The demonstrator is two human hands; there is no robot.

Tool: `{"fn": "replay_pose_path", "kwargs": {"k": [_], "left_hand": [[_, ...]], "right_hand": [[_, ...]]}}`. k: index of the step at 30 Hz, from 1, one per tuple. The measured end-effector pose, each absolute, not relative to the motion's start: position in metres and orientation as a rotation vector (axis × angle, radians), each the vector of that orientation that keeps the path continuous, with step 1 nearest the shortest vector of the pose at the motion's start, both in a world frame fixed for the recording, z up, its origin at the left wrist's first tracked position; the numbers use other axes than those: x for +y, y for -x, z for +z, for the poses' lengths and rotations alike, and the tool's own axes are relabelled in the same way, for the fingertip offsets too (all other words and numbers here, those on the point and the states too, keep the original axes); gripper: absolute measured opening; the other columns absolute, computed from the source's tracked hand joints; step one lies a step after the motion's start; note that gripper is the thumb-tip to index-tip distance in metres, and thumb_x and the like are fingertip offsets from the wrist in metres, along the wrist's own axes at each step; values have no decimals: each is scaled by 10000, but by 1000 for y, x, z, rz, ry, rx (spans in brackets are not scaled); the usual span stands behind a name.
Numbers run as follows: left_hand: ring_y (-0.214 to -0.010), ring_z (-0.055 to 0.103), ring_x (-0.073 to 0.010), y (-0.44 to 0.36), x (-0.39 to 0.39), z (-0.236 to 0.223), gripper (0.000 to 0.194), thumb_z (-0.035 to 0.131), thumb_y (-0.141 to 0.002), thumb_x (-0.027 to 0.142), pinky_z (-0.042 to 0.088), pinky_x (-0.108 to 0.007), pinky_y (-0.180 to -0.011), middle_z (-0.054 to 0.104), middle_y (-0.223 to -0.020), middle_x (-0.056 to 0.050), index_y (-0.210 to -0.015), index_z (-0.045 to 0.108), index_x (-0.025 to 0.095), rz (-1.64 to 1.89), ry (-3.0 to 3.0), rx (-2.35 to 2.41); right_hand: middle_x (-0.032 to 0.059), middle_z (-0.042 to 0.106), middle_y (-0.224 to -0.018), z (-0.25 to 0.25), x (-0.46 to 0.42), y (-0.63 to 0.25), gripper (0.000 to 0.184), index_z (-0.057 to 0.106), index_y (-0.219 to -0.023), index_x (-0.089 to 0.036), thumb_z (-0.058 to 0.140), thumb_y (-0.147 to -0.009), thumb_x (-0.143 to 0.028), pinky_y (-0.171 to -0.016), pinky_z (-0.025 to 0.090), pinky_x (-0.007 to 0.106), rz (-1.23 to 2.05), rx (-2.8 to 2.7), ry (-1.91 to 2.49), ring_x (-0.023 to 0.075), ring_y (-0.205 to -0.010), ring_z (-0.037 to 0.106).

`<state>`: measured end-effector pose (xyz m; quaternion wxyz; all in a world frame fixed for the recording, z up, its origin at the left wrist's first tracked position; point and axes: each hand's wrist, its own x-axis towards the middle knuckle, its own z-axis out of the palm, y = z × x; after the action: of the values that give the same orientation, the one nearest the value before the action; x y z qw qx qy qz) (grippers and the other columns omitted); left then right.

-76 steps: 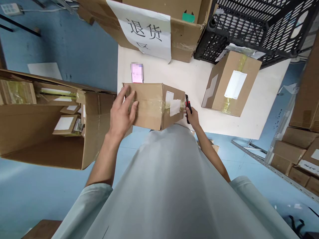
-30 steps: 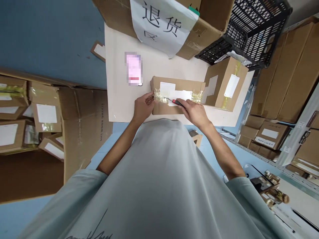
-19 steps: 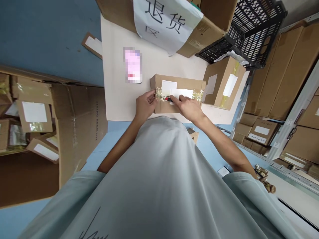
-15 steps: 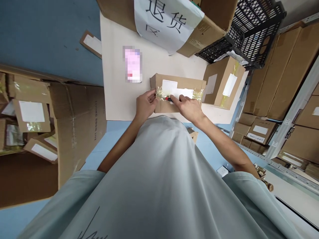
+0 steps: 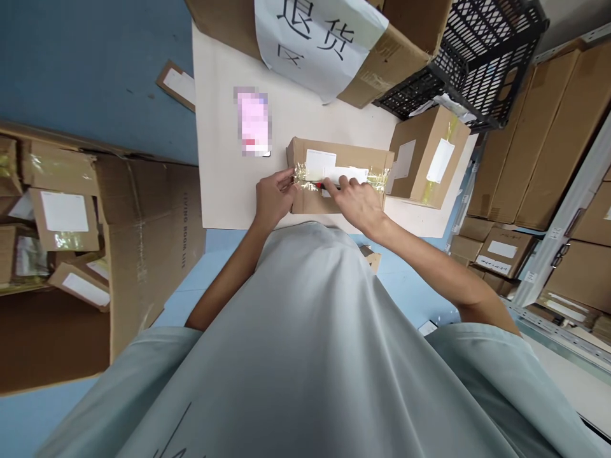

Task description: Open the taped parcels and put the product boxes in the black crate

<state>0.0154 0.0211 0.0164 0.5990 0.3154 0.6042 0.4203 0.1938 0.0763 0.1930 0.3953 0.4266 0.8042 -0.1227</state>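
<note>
A taped brown cardboard box (image 5: 356, 159) with white labels lies on the white table (image 5: 229, 178) right in front of me. My left hand (image 5: 273, 198) grips the box's left end, fingers curled over its edge. My right hand (image 5: 357, 202) is closed on a red-handled cutter (image 5: 319, 185), whose tip rests on the clear tape seam along the box top, near the left end.
A second taped box (image 5: 429, 159) stands just right of mine. Behind are a large carton with a white paper sign (image 5: 319, 32) and a black plastic crate (image 5: 468, 57). A phone (image 5: 252, 122) lies on the table. An open carton of parcels (image 5: 71, 216) is at left; shelves of boxes at right.
The box went from being carried to lying on the table. Over the last second my right hand has slid the cutter leftward along the tape seam toward my left hand.
</note>
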Motion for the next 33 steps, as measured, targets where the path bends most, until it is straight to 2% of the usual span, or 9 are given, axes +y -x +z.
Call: {"fn": "replay_pose_path", "kwargs": {"k": [4, 7, 13, 20, 25, 27, 30, 31, 33], "left_hand": [[-1413, 787, -374, -18, 21, 18, 522, 860, -894, 253, 629, -520, -1268, 841, -1453, -125, -1411, 848, 181, 968, -748, 1434], [-1409, 787, -384, -18, 21, 19, 527, 890, -892, 325, 630, -538, -1268, 845, -1439, -133, -1396, 852, 176, 968, -761, 1467], [-1378, 797, -410, -19, 26, 21, 541, 948, -845, 421, 627, -574, -1268, 859, -1396, -137, -1316, 874, 164, 958, -779, 1538], [-1344, 811, -407, -28, 29, 26, 512, 924, -853, 491, 645, -581, -1236, 878, -1347, -120, -1278, 887, 208, 942, -843, 1668], [-1369, 798, -409, -33, 26, 31, 567, 860, -909, 545, 604, -600, -1277, 860, -1380, -161, -1346, 853, 185, 880, -915, 1804], [-1528, 696, -436, -42, 23, 39, 648, 809, -967, 569, 506, -628, -1367, 784, -1534, -199, -1477, 790, 170, 826, -996, 1891], [-1821, 274, -444, -74, 18, 56, 816, 746, -1041, 605, 193, -655, -1507, 460, -1873, -191, -1734, 578, 207, 749, -1235, 1983], [-1857, 131, -422, -89, 17, 60, 861, 730, -1057, 620, 107, -650, -1518, 340, -1939, -163, -1790, 502, 232, 720, -1345, 1962], [-1868, 42, -393, -124, 20, 66, 888, 707, -1074, 660, 55, -670, -1511, 277, -1965, -140, -1827, 444, 269, 624, -1570, 1833]], "right_hand": [[267, 730, -1402, 195, 79, -218, 587, 501, -1745, -171, 345, -1181, -120, -904, 505, 405, -276, 2005, -1132, 355, -1227, 713], [273, 743, -1393, 194, 81, -252, 586, 550, -1713, -169, 333, -1172, -103, -884, 492, 409, -252, 2016, -1173, 361, -1211, 716], [298, 780, -1262, 193, 86, -352, 522, 675, -1591, -129, 367, -1171, -159, -854, 478, 441, -195, 1925, -1365, 376, -1086, 733], [244, 793, -1261, 185, 81, -410, 547, 647, -1648, -212, 422, -1152, -160, -849, 472, 423, -249, 2044, -1365, 340, -1072, 718], [228, 783, -1246, 167, 72, -424, 576, 609, -1683, -201, 440, -1139, -109, -824, 466, 394, -339, 2109, -1405, 330, -1062, 718], [225, 774, -1244, 157, 66, -429, 590, 607, -1678, -184, 449, -1118, -82, -813, 459, 380, -385, 2126, -1440, 321, -1057, 713], [217, 766, -1258, 140, 56, -438, 628, 584, -1701, -175, 430, -1103, -63, -790, 453, 366, -454, 2154, -1504, 306, -1054, 707], [210, 765, -1268, 134, 53, -440, 636, 575, -1714, -181, 412, -1110, -65, -783, 451, 361, -484, 2160, -1530, 301, -1057, 707], [191, 767, -1294, 123, 49, -444, 630, 558, -1737, -201, 380, -1143, -93, -780, 453, 349, -562, 2172, -1580, 291, -1071, 712]]}}
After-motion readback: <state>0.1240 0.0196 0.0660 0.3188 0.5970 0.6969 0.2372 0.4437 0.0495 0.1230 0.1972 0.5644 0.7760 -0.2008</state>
